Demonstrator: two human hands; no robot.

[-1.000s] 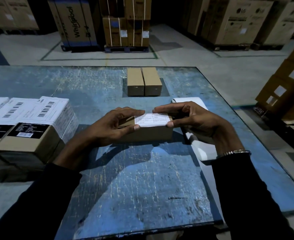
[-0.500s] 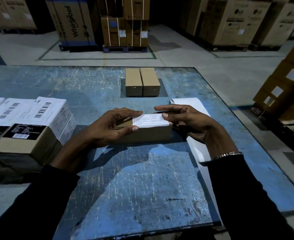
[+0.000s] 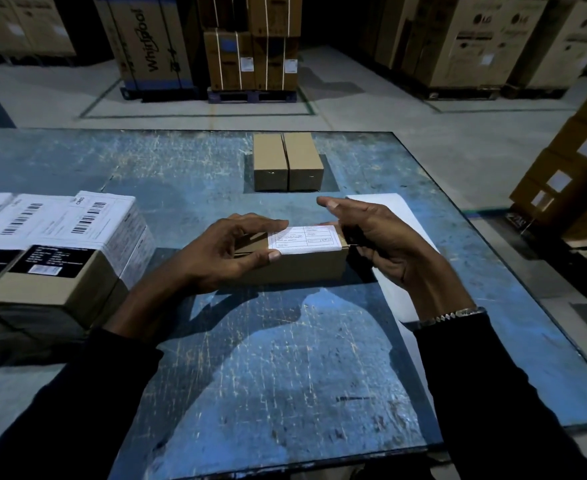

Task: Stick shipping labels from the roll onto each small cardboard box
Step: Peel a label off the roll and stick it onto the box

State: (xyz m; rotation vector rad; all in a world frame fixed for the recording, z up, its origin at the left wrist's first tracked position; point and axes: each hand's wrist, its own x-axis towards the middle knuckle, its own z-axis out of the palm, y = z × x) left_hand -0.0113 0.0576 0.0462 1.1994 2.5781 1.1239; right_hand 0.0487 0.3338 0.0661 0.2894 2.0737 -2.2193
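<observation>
Scratched blue table (image 3: 285, 375), with big labelled cartons (image 3: 60, 258) at left and two plain small boxes (image 3: 287, 166) side by side at the far middle. Near centre, small cardboard box (image 3: 295, 266) gripped at its left end by left hand (image 3: 215, 254), white label (image 3: 304, 240) on top. Right hand (image 3: 375, 233) at the box's right end, fingers loosely spread, thumb touching the label's right edge, over a white paper strip (image 3: 385, 206).

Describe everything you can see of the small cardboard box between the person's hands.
The small cardboard box is plain brown, long and low, and lies flat on the blue table, its long side facing the camera. A white label with printed lines covers the right part of its top. The left hand holds its left end, thumb on the front edge at the label's corner. The right hand is at its right end, index finger raised clear.
</observation>
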